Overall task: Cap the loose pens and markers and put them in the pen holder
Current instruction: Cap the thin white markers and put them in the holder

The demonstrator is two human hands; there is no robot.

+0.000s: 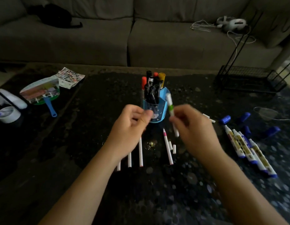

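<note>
Right grip: the right hand [192,127] pinches a white pen with a green band [172,114] between thumb and fingertips, holding it nearly upright just right of the blue pen holder [163,101]; its top end is blurred, so I cannot tell whether a cap sits on it.
Left grip: the left hand [131,125] hovers just left of the pen holder with the fingers curled in toward the thumb; motion blur hides whether anything small is held there.
Pen holder: stands on the dark tabletop [76,135], already holding black, red and yellow-capped markers [153,83] upright.
In front of the holder: a white pen with a pink tip [168,146] lies on the tabletop with two short white caps [172,146] just beside it.
Front left of the holder: three more white pens [140,151] lie side by side, partly under the left wrist.
Right of the holder: a row of white whiteboard markers with blue ends [248,150] lies uncapped, and loose blue caps [225,119] are scattered just behind them.
Far left of the holder: a hand fan with a blue handle [41,92] and a roll of white tape [8,114].
Behind the holder: a grey sofa [141,38].
</note>
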